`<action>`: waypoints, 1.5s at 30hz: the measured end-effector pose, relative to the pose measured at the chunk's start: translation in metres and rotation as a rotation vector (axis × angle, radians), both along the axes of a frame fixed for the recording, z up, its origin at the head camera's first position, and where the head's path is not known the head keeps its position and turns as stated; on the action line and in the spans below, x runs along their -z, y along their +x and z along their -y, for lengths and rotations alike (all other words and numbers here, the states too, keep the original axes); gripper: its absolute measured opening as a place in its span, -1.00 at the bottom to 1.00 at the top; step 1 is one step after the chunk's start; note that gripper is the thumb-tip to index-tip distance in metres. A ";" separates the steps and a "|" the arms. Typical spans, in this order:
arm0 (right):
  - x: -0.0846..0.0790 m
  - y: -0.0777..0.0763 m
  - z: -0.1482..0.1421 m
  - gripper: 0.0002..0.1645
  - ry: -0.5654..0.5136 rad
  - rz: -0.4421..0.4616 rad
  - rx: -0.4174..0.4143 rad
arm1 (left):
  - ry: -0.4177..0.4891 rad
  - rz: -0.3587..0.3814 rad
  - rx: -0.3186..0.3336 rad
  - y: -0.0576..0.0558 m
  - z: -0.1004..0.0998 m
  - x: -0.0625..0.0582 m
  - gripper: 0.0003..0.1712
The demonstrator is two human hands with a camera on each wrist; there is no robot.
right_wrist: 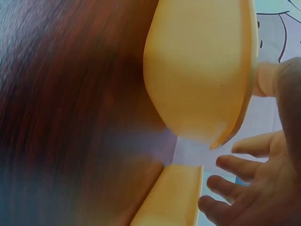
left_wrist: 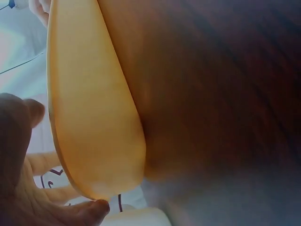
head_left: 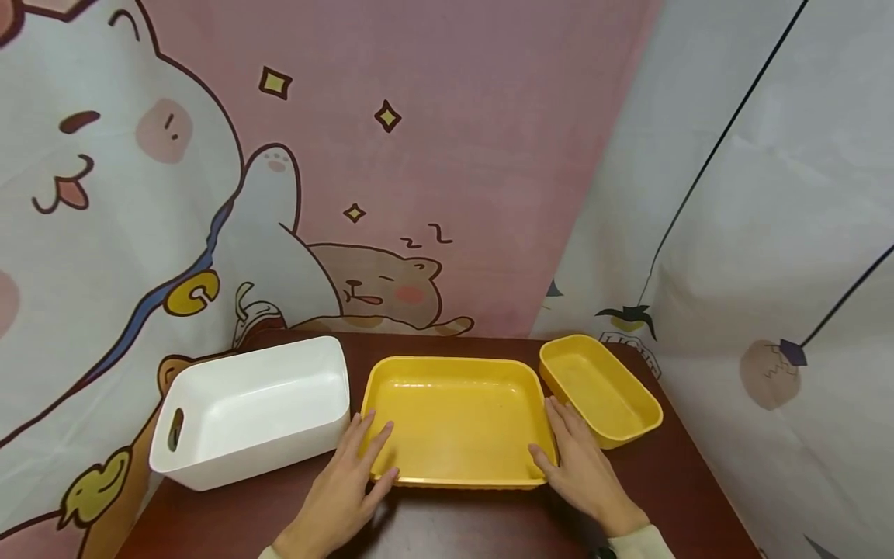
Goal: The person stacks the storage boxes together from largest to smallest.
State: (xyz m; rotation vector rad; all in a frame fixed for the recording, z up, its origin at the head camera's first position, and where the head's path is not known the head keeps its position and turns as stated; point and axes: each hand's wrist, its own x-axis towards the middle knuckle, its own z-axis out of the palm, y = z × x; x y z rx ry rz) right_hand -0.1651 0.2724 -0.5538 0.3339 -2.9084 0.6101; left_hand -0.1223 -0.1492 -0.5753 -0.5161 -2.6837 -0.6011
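Observation:
A wide, shallow yellow tray (head_left: 457,423) lies on the dark tabletop in front of me. At its left front corner is my left hand (head_left: 341,487), fingers spread and loosely extended across the rim. My right hand (head_left: 583,467) is at the tray's right side, its thumb over the rim and its other fingers outside, between this tray and a smaller yellow bin (head_left: 597,388). In the right wrist view, the right fingers (right_wrist: 240,165) are spread and stand apart from the tray wall. The left wrist view shows a fingertip (left_wrist: 99,207) against the tray's rim.
A white bin (head_left: 258,419) with a handle slot stands to the left, close by the left hand. Reddish-brown tabletop (head_left: 461,524) shows along the front. Cloth printed with cartoon animals (head_left: 447,155) hangs behind the table, and pale cloth (head_left: 754,272) hangs at the right.

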 end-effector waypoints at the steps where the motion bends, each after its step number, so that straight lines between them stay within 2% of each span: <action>1: -0.001 0.001 0.001 0.10 -0.016 0.029 0.008 | 0.023 0.016 -0.010 0.000 0.000 0.001 -0.19; 6: 0.000 -0.001 0.002 0.07 -0.096 0.115 0.027 | 0.116 0.031 -0.043 -0.002 0.000 0.005 -0.25; 9: 0.002 -0.004 0.002 0.02 -0.122 0.102 0.012 | 0.168 0.014 -0.057 -0.003 -0.001 0.005 -0.27; 15: 0.004 -0.004 -0.002 -0.06 -0.146 0.094 -0.022 | 0.252 0.042 -0.100 -0.006 -0.001 0.003 -0.28; 22: 0.002 -0.001 -0.002 -0.07 -0.159 0.104 -0.021 | 0.268 0.043 -0.114 -0.002 0.002 0.003 -0.23; 27: 0.000 0.004 -0.004 -0.07 -0.152 0.144 -0.011 | 0.267 0.051 -0.107 0.003 0.003 0.002 -0.22; 32: 0.000 0.010 -0.006 -0.08 -0.155 0.173 -0.006 | 0.271 0.088 -0.112 0.008 0.004 0.000 -0.20; 38: -0.001 0.015 -0.007 -0.09 -0.151 0.150 -0.016 | 0.277 0.133 -0.113 0.013 0.006 -0.002 -0.20; 45: -0.001 0.019 -0.007 -0.09 -0.149 0.129 -0.018 | 0.266 0.142 -0.114 0.016 0.007 -0.004 -0.19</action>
